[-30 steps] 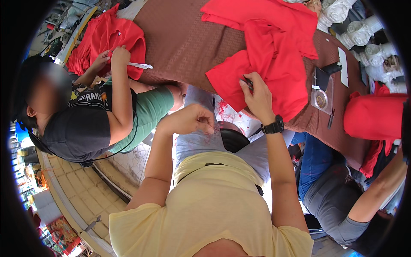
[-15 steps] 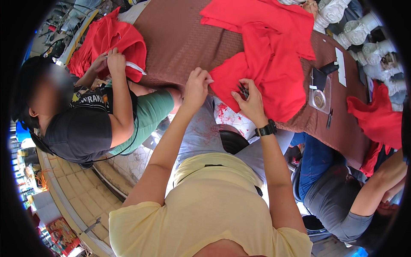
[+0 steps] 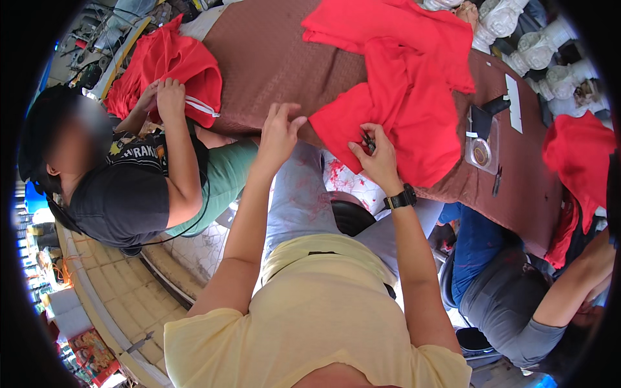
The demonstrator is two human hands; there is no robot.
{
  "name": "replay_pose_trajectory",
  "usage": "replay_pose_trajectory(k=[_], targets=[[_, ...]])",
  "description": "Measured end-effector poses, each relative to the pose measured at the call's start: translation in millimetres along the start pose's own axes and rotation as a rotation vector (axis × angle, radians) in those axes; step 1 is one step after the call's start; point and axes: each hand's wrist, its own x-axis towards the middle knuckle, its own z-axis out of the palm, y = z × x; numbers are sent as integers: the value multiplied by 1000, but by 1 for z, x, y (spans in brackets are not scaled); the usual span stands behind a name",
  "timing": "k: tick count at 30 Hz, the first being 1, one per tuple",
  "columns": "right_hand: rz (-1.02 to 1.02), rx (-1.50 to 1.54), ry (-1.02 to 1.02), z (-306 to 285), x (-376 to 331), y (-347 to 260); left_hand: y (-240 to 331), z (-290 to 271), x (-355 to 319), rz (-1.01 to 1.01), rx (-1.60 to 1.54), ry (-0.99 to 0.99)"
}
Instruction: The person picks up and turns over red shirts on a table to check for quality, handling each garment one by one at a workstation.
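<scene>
A red garment lies in loose folds on the brown-covered table, its near corner reaching the table edge in front of me. My left hand is just left of that corner, apart from the cloth, with its fingers spread and nothing in them. Against the garment's near edge, my right hand is closed around a pair of small dark thread snips. The snips' lower part is hidden in the palm.
At left a person handles another red garment with white trim; at right a person has red cloth. On the table are a clear box, a dark slim tool and a white strip. White balusters stand behind.
My left hand has let go of the garment's corner and moved left, its fingers opening. My right hand has barely moved. The red cloth at far right has risen.
</scene>
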Motion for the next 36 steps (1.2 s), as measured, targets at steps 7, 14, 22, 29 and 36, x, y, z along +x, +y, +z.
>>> replay_pose_trajectory(k=[7, 14, 22, 29, 36], targets=[[54, -18, -123, -14, 19, -22, -23, 39, 32, 82, -4, -43], [-50, 139, -96, 5, 32, -53, -13, 44, 18, -390, -422, -123], [393, 744, -376, 24, 18, -58, 5, 45, -3, -503, -794, -163], [470, 582, -360, 13, 23, -72, 0, 61, -19, -345, -763, -171], [525, 286, -302, 13, 10, -49, 21, 73, -35, -312, -792, -63]])
